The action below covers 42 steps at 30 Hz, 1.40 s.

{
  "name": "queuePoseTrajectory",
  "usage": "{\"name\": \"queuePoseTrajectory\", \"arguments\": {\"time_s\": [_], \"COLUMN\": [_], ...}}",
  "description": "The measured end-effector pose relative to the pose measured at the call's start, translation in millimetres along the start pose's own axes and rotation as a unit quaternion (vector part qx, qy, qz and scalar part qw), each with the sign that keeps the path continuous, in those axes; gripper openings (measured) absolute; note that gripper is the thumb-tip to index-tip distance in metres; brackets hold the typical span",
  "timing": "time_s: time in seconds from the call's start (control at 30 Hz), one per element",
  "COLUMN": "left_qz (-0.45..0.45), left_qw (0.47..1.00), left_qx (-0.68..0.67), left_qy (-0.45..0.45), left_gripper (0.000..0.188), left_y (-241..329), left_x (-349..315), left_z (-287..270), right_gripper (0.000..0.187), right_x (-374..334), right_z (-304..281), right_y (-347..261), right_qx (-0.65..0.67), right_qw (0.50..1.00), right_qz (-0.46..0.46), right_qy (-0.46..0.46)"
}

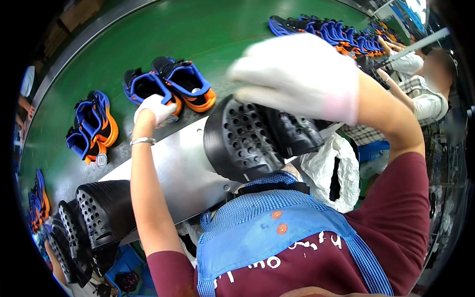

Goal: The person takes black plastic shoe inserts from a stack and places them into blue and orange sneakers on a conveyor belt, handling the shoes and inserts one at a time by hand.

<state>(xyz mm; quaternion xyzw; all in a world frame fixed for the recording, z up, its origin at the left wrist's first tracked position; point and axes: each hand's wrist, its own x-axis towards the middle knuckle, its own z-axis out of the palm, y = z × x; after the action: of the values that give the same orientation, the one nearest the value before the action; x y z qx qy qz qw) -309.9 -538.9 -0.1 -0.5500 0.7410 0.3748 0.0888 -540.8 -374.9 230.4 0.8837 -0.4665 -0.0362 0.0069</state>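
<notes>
My left hand [158, 109], in a white glove, grips the orange heel of a black and blue sneaker [148, 86] on the green table. Touching that shoe on its right is its mate [188, 81], with a blue collar and orange sole. My right hand [302, 74], gloved too and smeared by motion, is raised with its fingers stretched out and nothing seen in them. Below it are a black moulded piece with rows of round holes [242, 133] and a similar black piece [296, 129], partly hidden by the hand.
A metal plate [183, 173] lies along the table's near edge. Another sneaker pair [91, 123] stands at left, and a row of sneakers [341, 37] at far right. More black holed pieces [104, 210] sit at near left. A white plastic bag [334, 171] and a co-worker [425, 89] are at right.
</notes>
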Motion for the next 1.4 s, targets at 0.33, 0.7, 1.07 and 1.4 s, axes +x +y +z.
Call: {"name": "queuePoseTrajectory", "arguments": {"time_s": [0.33,0.7,1.07,1.4], "left_qz": [0.163,0.251,0.330,0.372], "left_qw": [0.915,0.918,0.825,0.867], "left_qx": [0.109,-0.019,-0.457,-0.329], "left_qy": [0.354,0.307,-0.036,-0.053], "left_gripper": [0.053,0.041,0.052,0.039], "left_y": [4,79,180,175], "left_x": [-66,-101,-129,-112], "left_z": [25,39,11,31], "right_gripper": [0.049,0.044,0.029,0.043], "right_x": [-141,-158,-112,-98], "right_z": [57,76,35,68], "right_y": [-11,8,26,44], "right_qx": [0.121,0.194,0.246,0.234], "right_qw": [0.972,0.952,0.905,0.927], "right_qz": [0.145,0.089,0.044,0.182], "right_qy": [0.143,0.219,0.343,0.229]}}
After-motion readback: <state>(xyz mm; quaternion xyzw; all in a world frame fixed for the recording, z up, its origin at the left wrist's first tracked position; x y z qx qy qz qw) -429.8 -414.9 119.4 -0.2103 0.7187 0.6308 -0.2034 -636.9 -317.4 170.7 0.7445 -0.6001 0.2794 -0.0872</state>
